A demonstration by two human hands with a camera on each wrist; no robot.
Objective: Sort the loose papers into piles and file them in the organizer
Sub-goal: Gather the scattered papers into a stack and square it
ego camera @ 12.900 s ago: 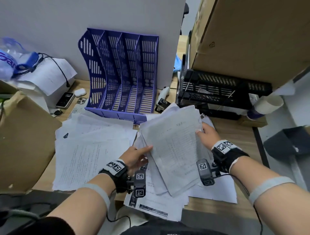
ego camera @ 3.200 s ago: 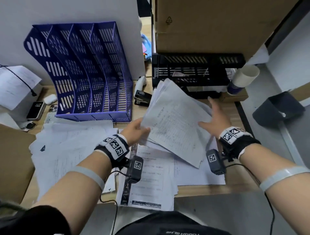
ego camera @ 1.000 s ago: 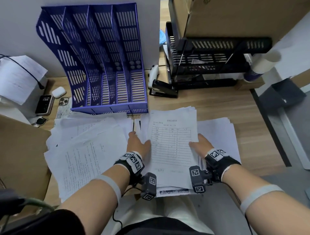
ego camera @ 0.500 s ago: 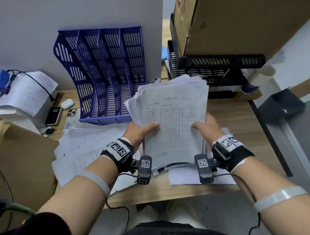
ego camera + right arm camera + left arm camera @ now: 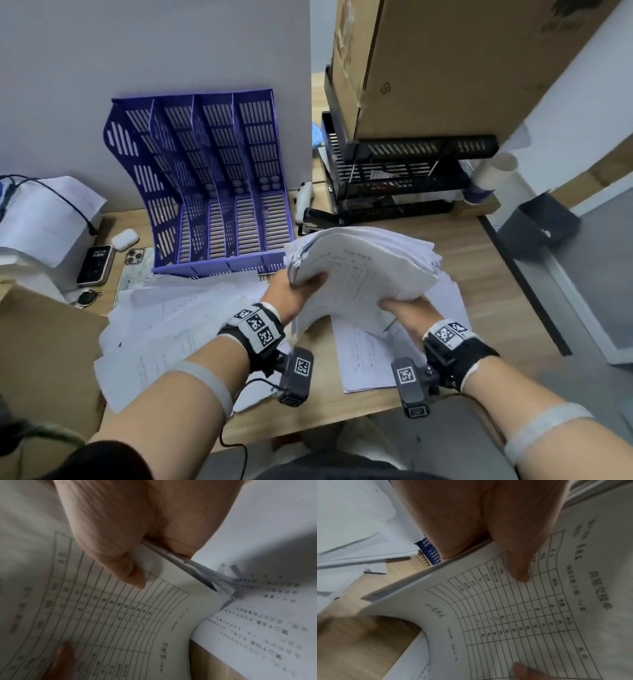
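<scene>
Both hands hold a thick stack of printed forms [image 5: 363, 270] above the desk, turned sideways and bowed. My left hand [image 5: 298, 287] grips its left edge, thumb on the top sheet [image 5: 518, 566]. My right hand [image 5: 407, 308] pinches the stack's near corner [image 5: 154, 566] between thumb and fingers. The purple four-slot organizer [image 5: 219, 192] stands behind, to the left of the stack; its slots hold nothing. More loose papers [image 5: 171, 325] lie spread on the desk at left, and a few sheets [image 5: 363, 359] lie under the stack.
A black mesh tray rack [image 5: 394, 171] with cardboard boxes [image 5: 462, 61] on top stands at the back right. A stapler [image 5: 315, 216] lies between rack and organizer. Phones [image 5: 96, 263] and an earbud case [image 5: 125, 238] sit at left. A cardboard box [image 5: 44, 349] borders the papers.
The stack, held upright facing me half a second ago, has been turned sideways and tipped flatter. My right hand has shifted to its near corner.
</scene>
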